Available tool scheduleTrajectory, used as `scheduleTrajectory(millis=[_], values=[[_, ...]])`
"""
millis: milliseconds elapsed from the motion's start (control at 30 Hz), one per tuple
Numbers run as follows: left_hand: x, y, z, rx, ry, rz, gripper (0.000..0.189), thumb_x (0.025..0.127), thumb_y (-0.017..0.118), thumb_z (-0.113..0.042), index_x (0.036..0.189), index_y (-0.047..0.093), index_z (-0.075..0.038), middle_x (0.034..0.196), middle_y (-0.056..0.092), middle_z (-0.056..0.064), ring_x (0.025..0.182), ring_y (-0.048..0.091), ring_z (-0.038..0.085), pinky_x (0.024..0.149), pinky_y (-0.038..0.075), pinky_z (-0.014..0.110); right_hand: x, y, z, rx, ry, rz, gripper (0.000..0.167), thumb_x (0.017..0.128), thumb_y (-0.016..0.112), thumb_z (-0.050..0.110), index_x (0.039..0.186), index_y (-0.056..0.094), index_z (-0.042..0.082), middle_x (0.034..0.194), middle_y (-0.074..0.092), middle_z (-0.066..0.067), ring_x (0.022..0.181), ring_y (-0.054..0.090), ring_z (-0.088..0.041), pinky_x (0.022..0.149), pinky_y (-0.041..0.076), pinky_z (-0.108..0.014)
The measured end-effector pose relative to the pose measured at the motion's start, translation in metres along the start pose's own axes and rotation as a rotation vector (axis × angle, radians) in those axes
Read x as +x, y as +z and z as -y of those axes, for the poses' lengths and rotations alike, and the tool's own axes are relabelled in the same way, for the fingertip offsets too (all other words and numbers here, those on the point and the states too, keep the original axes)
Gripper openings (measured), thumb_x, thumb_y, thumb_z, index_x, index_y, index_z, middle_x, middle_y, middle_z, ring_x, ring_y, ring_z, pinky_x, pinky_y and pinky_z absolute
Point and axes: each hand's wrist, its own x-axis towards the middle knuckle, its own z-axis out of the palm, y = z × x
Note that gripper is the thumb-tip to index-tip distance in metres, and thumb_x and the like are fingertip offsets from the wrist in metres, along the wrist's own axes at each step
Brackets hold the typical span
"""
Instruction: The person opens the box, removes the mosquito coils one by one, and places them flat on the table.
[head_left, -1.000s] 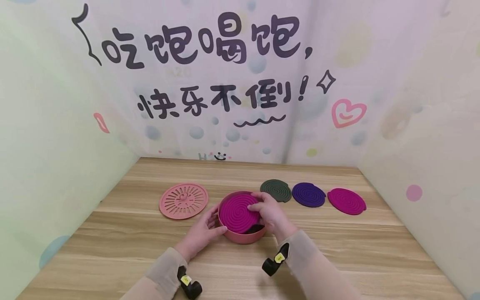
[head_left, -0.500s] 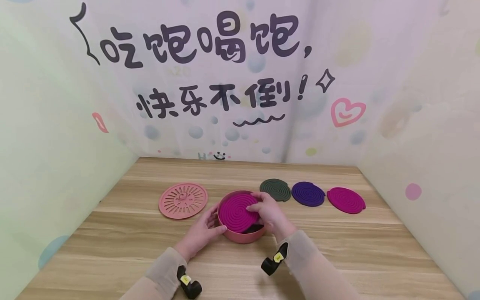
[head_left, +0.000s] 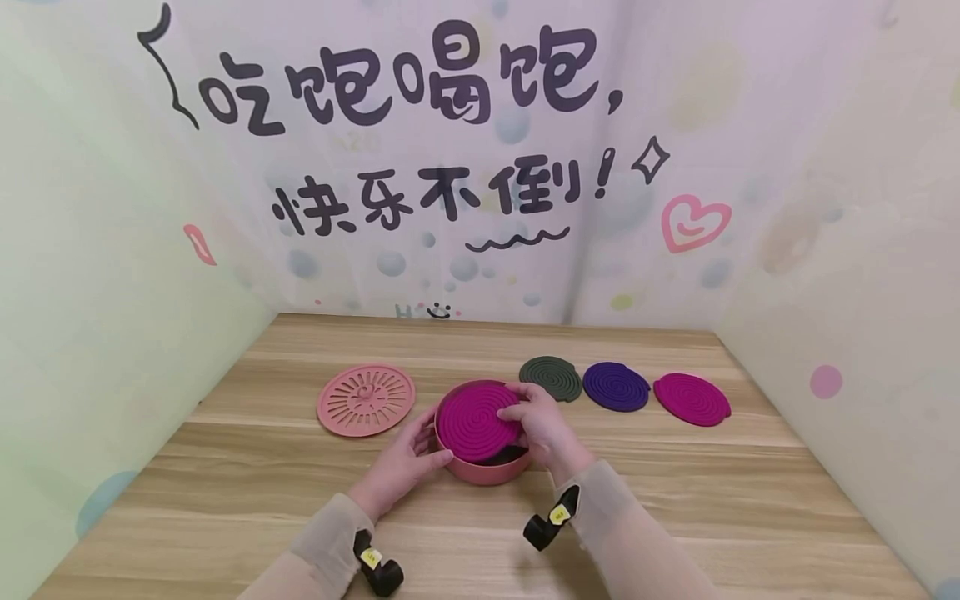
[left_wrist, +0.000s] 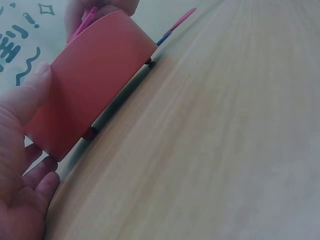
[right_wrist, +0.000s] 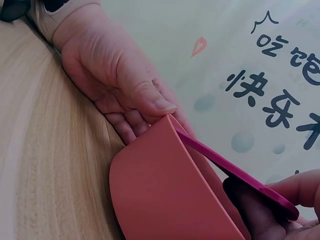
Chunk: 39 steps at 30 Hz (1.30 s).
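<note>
My left hand [head_left: 401,467] grips the side of a round pink mosquito coil box [head_left: 483,475], thumb at its rim. In the left wrist view, the box wall [left_wrist: 90,85] shows small feet on the table. With my right hand [head_left: 546,429] I pinch the edge of a magenta mosquito coil [head_left: 472,421]. This coil slants over the box's opening: in the right wrist view the coil [right_wrist: 235,168] has its far edge inside the rim and its pinched edge raised. Dark space shows beneath it; the box's bottom is hidden.
Left of the box lies its slotted pink lid [head_left: 366,400]. Behind and to the right, green [head_left: 551,379], purple [head_left: 617,387] and magenta [head_left: 692,399] coils lie flat in a row on the wooden table [head_left: 465,550]. Walls stand behind and at both sides.
The magenta coil has risen slightly at its near edge along with my right hand, showing more dark space below it. My left hand keeps its hold on the box.
</note>
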Motion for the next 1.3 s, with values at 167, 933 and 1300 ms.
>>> scheduleTrajectory(millis=[167, 933, 1300], values=[[0.000, 0.000, 0.000, -0.011, 0.004, 0.008, 0.083, 0.085, 0.075, -0.021, 0.151, 0.027, -0.009, 0.149, 0.037, 0.019, 0.136, 0.037, 0.034, 0.111, 0.033, 0.043, 0.000, -0.002, 0.000, 0.029, -0.004, 0.004, 0.053, 0.083, 0.055, -0.013, 0.134, 0.043, -0.004, 0.116, 0.056, -0.020, 0.070, 0.064, -0.014, 0.056, 0.058, -0.027], [-0.001, 0.000, -0.003, -0.013, 0.009, 0.009, 0.081, 0.085, 0.075, -0.020, 0.151, 0.029, -0.009, 0.146, 0.040, 0.019, 0.133, 0.041, 0.033, 0.110, 0.035, 0.043, -0.002, -0.040, 0.012, 0.178, -0.020, -0.035, 0.053, 0.086, 0.055, -0.010, 0.135, 0.039, -0.002, 0.096, 0.064, -0.002, 0.068, 0.064, -0.008, 0.058, 0.055, -0.020], [0.001, -0.001, 0.001, 0.006, -0.004, 0.010, 0.082, 0.085, 0.075, -0.024, 0.151, 0.028, -0.010, 0.147, 0.040, 0.018, 0.134, 0.041, 0.033, 0.109, 0.036, 0.043, -0.007, -0.070, 0.021, 0.225, -0.041, -0.049, 0.043, 0.090, 0.053, -0.009, 0.128, 0.041, 0.004, 0.097, 0.060, 0.001, 0.071, 0.063, -0.007, 0.061, 0.053, -0.021]])
